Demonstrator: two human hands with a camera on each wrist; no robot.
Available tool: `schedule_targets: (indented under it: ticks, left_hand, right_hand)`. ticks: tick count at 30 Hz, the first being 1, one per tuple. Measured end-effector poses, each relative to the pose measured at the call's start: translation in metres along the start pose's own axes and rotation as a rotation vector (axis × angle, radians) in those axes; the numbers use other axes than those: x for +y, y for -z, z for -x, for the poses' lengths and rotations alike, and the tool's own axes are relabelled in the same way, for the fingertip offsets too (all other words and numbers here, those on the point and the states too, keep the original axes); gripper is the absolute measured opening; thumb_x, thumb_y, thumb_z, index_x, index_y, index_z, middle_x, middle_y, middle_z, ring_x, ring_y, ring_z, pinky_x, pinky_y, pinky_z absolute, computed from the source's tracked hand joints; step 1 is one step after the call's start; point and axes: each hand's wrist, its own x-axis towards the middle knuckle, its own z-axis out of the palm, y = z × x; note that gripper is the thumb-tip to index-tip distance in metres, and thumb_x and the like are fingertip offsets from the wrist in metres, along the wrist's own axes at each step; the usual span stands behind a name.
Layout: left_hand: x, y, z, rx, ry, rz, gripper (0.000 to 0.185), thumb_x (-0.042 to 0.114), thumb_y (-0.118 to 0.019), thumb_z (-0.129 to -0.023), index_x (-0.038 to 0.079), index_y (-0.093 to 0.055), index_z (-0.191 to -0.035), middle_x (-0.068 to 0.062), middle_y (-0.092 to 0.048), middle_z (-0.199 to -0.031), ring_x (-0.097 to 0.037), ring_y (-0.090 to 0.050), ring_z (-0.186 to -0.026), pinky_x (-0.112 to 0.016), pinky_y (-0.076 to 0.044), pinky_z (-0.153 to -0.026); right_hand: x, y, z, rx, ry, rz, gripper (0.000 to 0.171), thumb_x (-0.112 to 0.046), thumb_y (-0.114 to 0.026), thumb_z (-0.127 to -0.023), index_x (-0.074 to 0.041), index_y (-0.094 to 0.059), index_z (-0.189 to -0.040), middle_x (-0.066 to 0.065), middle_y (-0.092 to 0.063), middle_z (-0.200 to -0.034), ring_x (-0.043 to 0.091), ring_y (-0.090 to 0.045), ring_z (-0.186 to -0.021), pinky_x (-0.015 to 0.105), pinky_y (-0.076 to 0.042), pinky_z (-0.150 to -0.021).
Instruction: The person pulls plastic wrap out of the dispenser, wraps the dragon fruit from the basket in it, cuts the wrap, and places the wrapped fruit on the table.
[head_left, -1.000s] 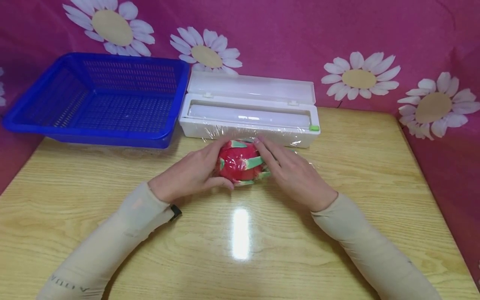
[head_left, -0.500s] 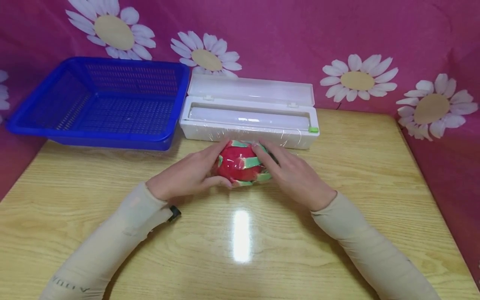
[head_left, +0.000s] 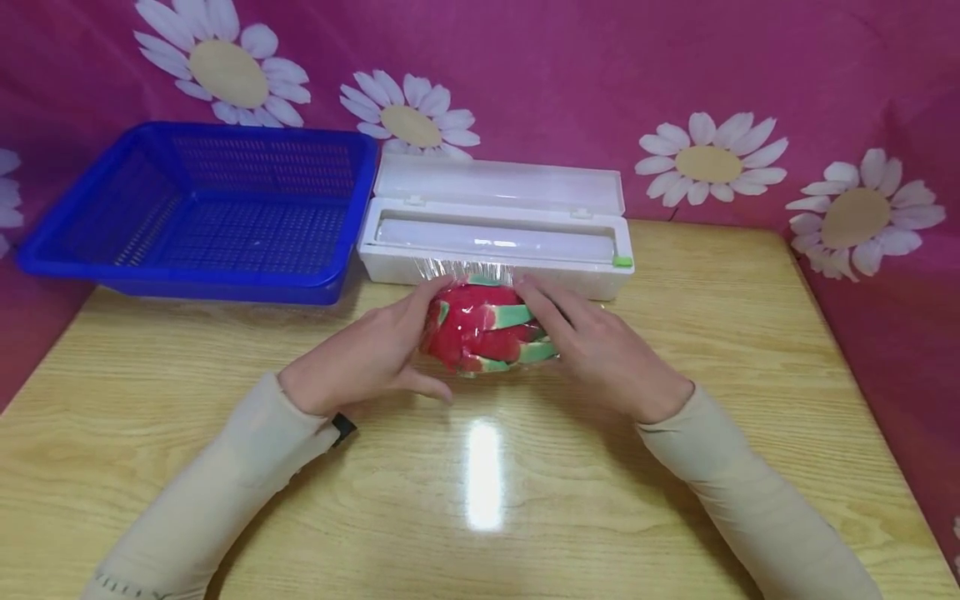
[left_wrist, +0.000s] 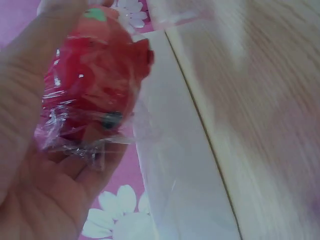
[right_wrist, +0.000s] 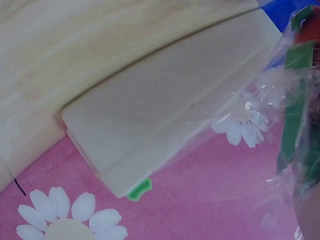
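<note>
A red dragon fruit (head_left: 480,329) with green scales, covered in shiny cling film (left_wrist: 60,125), is held between both hands in front of the white cling film box. My left hand (head_left: 367,350) grips its left end, fingers round the far side, while the thumb stands off the near side. On the right end, my right hand (head_left: 600,358) holds it with fingers over the top; its thumb is hidden. Gathered film (head_left: 468,269) stretches between fruit and box. In the right wrist view, a green scale (right_wrist: 294,107) shows under clear film at the right edge.
The white box (head_left: 393,265) stands with its lid (head_left: 498,183) raised and a film roll (head_left: 450,233) inside; a green piece (head_left: 622,262) sits at its right end. Left of it is a blue basket (head_left: 225,287). A pink flowered cloth (head_left: 555,67) hangs behind the wooden table (head_left: 600,517).
My left thumb has come away from the near side of the fruit. The fruit has turned a little and shifted slightly left, and the film behind it is bunched into pleats.
</note>
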Motion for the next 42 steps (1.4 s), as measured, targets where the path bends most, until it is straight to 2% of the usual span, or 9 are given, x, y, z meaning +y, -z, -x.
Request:
schedule_targets:
  ticks: [3, 7, 13, 18, 24, 31, 36, 40, 42]
  left_hand:
    - [0.003, 0.0, -0.001, 0.04, 0.0, -0.016, 0.113, 0.034, -0.091, -0.077, 0.013, -0.015, -0.158, -0.012, -0.053, -0.153, -0.027, -0.063, -0.133, -0.043, -0.054, -0.111]
    - [0.005, -0.001, -0.001, 0.095, -0.017, -0.032, 0.1, 0.025, -0.089, -0.081, 0.009, -0.019, -0.151, -0.015, -0.058, -0.148, -0.029, -0.067, -0.128, -0.042, -0.057, -0.106]
    - [0.005, 0.0, 0.0, 0.149, -0.11, -0.097, 0.101, 0.022, -0.088, -0.082, 0.011, -0.018, -0.153, -0.015, -0.059, -0.142, -0.027, -0.068, -0.124, -0.042, -0.058, -0.103]
    - [0.006, 0.001, 0.0, 0.224, -0.161, -0.163, 0.094, 0.02, -0.086, -0.085, 0.009, -0.021, -0.151, -0.016, -0.057, -0.136, -0.027, -0.069, -0.119, -0.04, -0.061, -0.098]
    - [0.009, 0.002, 0.0, 0.275, -0.176, -0.188, 0.095, 0.024, -0.088, -0.083, 0.003, -0.026, -0.152, -0.017, -0.048, -0.141, -0.027, -0.064, -0.12, -0.037, -0.061, -0.098]
    - [0.012, 0.007, -0.002, 0.331, -0.242, -0.26, 0.102, 0.028, -0.088, -0.083, -0.005, -0.023, -0.155, -0.022, -0.058, -0.132, -0.029, -0.069, -0.113, -0.038, -0.063, -0.094]
    - [0.018, 0.014, -0.003, 0.329, -0.222, -0.257, 0.105, 0.029, -0.09, -0.081, -0.002, -0.021, -0.154, -0.024, -0.057, -0.139, -0.033, -0.071, -0.117, -0.042, -0.061, -0.096]
    - [0.024, 0.022, -0.005, 0.333, -0.204, -0.243, 0.097, 0.028, -0.091, -0.079, 0.001, -0.026, -0.146, -0.024, -0.061, -0.135, -0.033, -0.075, -0.105, -0.044, -0.063, -0.09]
    - [0.026, 0.026, -0.005, 0.324, -0.191, -0.228, 0.094, 0.027, -0.091, -0.08, 0.002, -0.027, -0.144, -0.024, -0.063, -0.133, -0.034, -0.075, -0.105, -0.044, -0.063, -0.09]
  right_hand:
    - [0.001, 0.006, 0.001, -0.008, -0.014, -0.028, 0.103, -0.005, -0.087, -0.08, -0.005, -0.024, -0.161, 0.021, -0.048, -0.155, 0.035, -0.054, -0.139, 0.052, -0.053, -0.109]
    - [0.001, 0.013, 0.002, -0.04, -0.024, -0.039, 0.096, -0.002, -0.083, -0.084, -0.001, -0.024, -0.16, 0.022, -0.05, -0.153, 0.035, -0.055, -0.138, 0.052, -0.051, -0.112]
    - [0.0, 0.019, 0.0, -0.06, -0.08, -0.087, 0.106, -0.011, -0.088, -0.081, -0.006, -0.021, -0.162, 0.019, -0.05, -0.154, 0.035, -0.054, -0.139, 0.052, -0.052, -0.111]
    - [0.001, 0.024, -0.001, -0.012, -0.055, -0.064, 0.107, -0.012, -0.089, -0.079, -0.005, -0.022, -0.162, 0.023, -0.053, -0.152, 0.039, -0.059, -0.135, 0.053, -0.054, -0.108]
    - [0.003, 0.03, -0.004, 0.078, -0.007, -0.045, 0.097, -0.007, -0.092, -0.075, -0.004, -0.037, -0.155, 0.02, -0.044, -0.153, 0.037, -0.063, -0.128, 0.049, -0.061, -0.097]
    - [0.004, 0.037, -0.006, 0.083, -0.004, 0.0, 0.099, -0.018, -0.094, -0.074, 0.001, -0.039, -0.154, 0.019, -0.054, -0.138, 0.034, -0.066, -0.117, 0.049, -0.061, -0.096]
    - [0.004, 0.041, -0.008, 0.084, -0.012, 0.012, 0.1, -0.024, -0.093, -0.076, 0.001, -0.038, -0.156, 0.02, -0.058, -0.134, 0.034, -0.069, -0.109, 0.048, -0.063, -0.091]
    - [0.003, 0.049, -0.011, 0.062, -0.047, -0.004, 0.098, -0.02, -0.091, -0.077, -0.002, -0.035, -0.156, 0.021, -0.062, -0.131, 0.035, -0.071, -0.108, 0.05, -0.063, -0.089]
    - [0.002, 0.053, -0.012, 0.049, -0.07, -0.026, 0.096, -0.02, -0.09, -0.079, -0.004, -0.034, -0.155, 0.021, -0.063, -0.131, 0.035, -0.071, -0.108, 0.052, -0.063, -0.089]
